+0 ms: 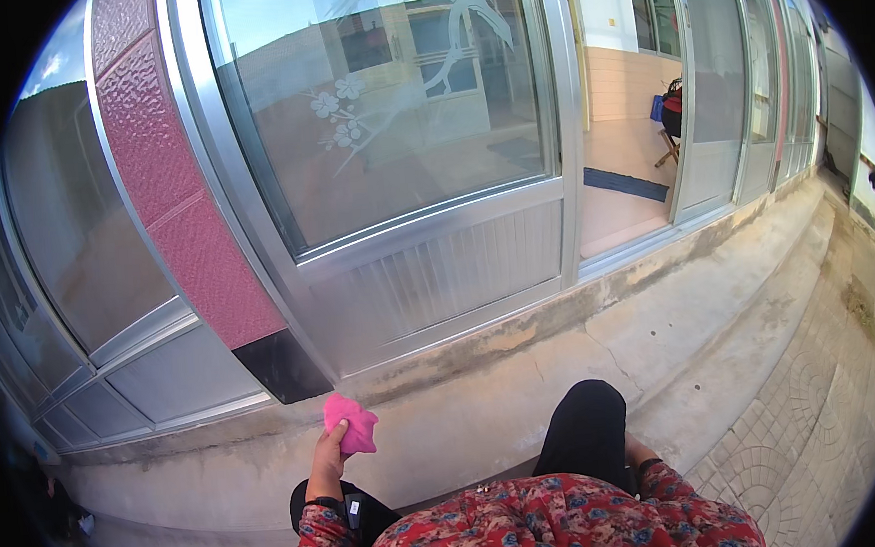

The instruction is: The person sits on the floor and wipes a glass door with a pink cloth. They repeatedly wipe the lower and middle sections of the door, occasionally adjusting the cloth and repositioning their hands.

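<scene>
My left hand is closed on a folded pink cloth, with the thumb pressed against its near side. The cloth is held above the concrete ledge, just in front of the black base of a pink tiled pillar. My right hand is down beside my right knee; the leg hides most of it, fingers included. Before me stands an aluminium sliding door panel. Its glass pane bears a frosted blossom pattern and reflects buildings and sky.
To the right of the panel is a doorway with a dark mat on the floor inside. A folding stool stands further in. Concrete steps drop to patterned paving on the right. Another glazed aluminium frame is left of the pillar.
</scene>
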{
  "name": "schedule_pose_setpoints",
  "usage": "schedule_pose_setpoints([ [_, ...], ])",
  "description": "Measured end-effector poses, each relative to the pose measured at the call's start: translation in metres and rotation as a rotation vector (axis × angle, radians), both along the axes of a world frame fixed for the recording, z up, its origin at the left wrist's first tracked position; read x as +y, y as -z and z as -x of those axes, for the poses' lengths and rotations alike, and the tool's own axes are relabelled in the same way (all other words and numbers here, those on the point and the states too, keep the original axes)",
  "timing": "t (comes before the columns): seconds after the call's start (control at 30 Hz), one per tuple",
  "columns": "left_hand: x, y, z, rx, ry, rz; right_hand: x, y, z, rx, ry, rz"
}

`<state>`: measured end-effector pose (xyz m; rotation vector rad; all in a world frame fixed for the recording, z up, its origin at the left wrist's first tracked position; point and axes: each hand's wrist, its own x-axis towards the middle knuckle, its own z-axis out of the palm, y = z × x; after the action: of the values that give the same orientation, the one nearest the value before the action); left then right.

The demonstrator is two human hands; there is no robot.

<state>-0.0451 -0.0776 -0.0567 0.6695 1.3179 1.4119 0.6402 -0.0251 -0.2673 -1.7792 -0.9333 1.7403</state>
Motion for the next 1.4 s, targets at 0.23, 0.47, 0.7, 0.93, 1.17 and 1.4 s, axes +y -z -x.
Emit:
schedule_pose_setpoints([
  [0.23,0.035,-0.036,-0.049,0.367,0.432,0.077,0.077,-0.191,0.028,-0.158,-0.088,-0.438],
  [0.47,0.110,-0.180,-0.152,0.743,0.631,-0.103,0.074,-0.365,0.226,0.303,-0.595,-0.741],
  [0.7,0.145,-0.228,-0.196,1.169,0.720,-0.413,0.134,-0.329,0.292,1.051,-0.151,-0.557],
  [0.93,0.261,-0.280,-0.057,1.749,-0.427,-0.690,0.184,-0.277,0.282,1.321,-0.007,-0.434],
  [1.17,0.325,-0.310,0.037,1.928,-0.948,-0.483,0.185,-0.276,0.296,1.126,-0.053,-0.358],
  [1.4,0.340,-0.303,0.081,1.861,-1.069,-0.584,0.203,-0.255,0.311,1.106,-0.189,-0.303],
])
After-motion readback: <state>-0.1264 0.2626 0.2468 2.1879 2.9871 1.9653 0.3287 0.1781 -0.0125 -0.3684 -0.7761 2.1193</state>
